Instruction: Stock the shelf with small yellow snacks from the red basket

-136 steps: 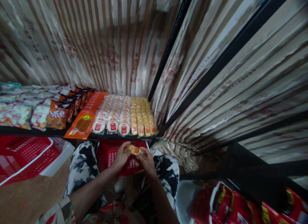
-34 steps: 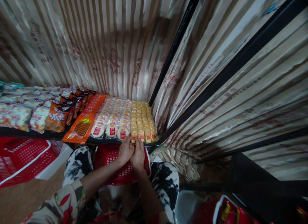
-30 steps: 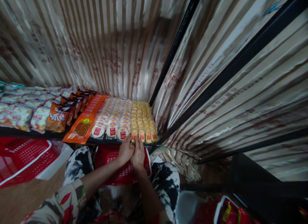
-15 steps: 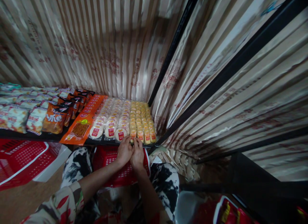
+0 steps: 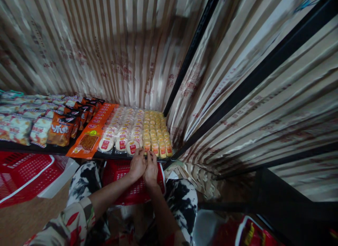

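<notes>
Hands together at the shelf edge (image 5: 118, 155), left hand (image 5: 137, 165) and right hand (image 5: 151, 167) pinch a small yellow snack packet (image 5: 146, 146) at its row's front; best seated square with its neighbours.

small yellow snack packet (image 5: 147, 146), red-labelled, upright in the front row at the shelf (image 5: 31, 147) edge.

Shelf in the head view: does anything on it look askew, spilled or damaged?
One thing stands out. The orange packet lies with its front end over the shelf edge, beyond the neat rows of round white snacks and yellow snacks. Both hands rest at the front of the yellow rows. No spill or damage shows.
</notes>
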Tool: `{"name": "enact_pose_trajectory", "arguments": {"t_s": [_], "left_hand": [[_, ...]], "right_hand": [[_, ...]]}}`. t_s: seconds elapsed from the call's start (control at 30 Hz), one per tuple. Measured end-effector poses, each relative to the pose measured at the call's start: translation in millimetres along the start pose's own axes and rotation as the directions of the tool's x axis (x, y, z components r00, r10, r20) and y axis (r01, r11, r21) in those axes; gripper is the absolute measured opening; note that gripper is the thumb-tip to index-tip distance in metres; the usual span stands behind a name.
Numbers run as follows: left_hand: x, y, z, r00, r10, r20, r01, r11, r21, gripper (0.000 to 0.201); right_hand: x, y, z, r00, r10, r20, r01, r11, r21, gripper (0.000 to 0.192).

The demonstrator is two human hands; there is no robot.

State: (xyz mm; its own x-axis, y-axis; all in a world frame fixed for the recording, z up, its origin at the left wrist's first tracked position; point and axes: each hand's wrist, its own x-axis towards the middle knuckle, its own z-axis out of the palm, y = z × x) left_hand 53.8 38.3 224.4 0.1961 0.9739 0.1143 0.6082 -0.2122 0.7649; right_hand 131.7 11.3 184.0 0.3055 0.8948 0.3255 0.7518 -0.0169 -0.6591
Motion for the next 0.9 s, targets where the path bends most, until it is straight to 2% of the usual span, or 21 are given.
{"name": "enact_pose_trajectory", "arguments": {"t_s": [0.23, 0.47, 0.77, 0.9], "left_hand": [[-6, -4, 2.9, 0.998, 0.057, 0.036, -0.058, 0.998, 0.034, 0.046], [-5, -10, 6.3, 0.989, 0.137, 0.049, -0.141, 0.988, 0.071, 0.05], [2, -13, 12.4, 0.986, 0.158, 0.055, -0.164, 0.978, 0.126, 0.043], [5, -14, 13.5, 0.985, 0.174, 0.019, -0.175, 0.972, 0.154, 0.04]], "right_hand": [[-8, 5, -6, 0.996, -0.087, -0.01, 0.087, 0.995, 0.038, 0.044], [-14, 14, -19, 0.981, -0.093, -0.171, 0.102, 0.994, 0.043, 0.041], [-15, 16, -16, 0.976, -0.136, -0.171, 0.145, 0.988, 0.043, 0.04], [-16, 15, -17, 0.976, -0.135, -0.168, 0.144, 0.988, 0.046, 0.041]]}}
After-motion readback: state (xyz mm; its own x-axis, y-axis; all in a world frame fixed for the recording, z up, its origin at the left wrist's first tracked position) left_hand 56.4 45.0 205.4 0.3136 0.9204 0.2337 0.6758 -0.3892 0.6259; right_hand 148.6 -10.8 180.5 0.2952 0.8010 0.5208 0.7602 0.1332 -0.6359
